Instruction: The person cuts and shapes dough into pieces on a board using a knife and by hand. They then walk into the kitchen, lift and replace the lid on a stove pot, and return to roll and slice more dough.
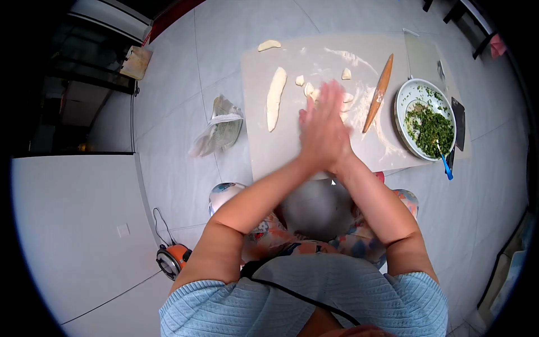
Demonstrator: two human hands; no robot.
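Note:
My left hand (318, 137) and my right hand (339, 141) are pressed together above the pale board (261, 151), overlapping and smeared by motion. Their fingers are stretched out, pointing away from me. Whether anything lies between the palms is hidden. Just beyond the fingertips are several small dough pieces (308, 89), partly covered by the hands. One more dough piece (346, 73) sits farther back. To the left lies a long dough roll (275, 100), with a shorter dough strip (269, 45) at the far edge. A wooden rolling pin (379, 92) rests on scattered flour (360, 109) to the right.
At the right stands a white bowl (400, 121) of chopped green filling (429, 126), with a blue-handled spoon (446, 165) in it. A dark flat object (458, 121) is beside it. Left of the board sits a plastic bag (220, 130). An orange appliance (175, 258) is on the floor.

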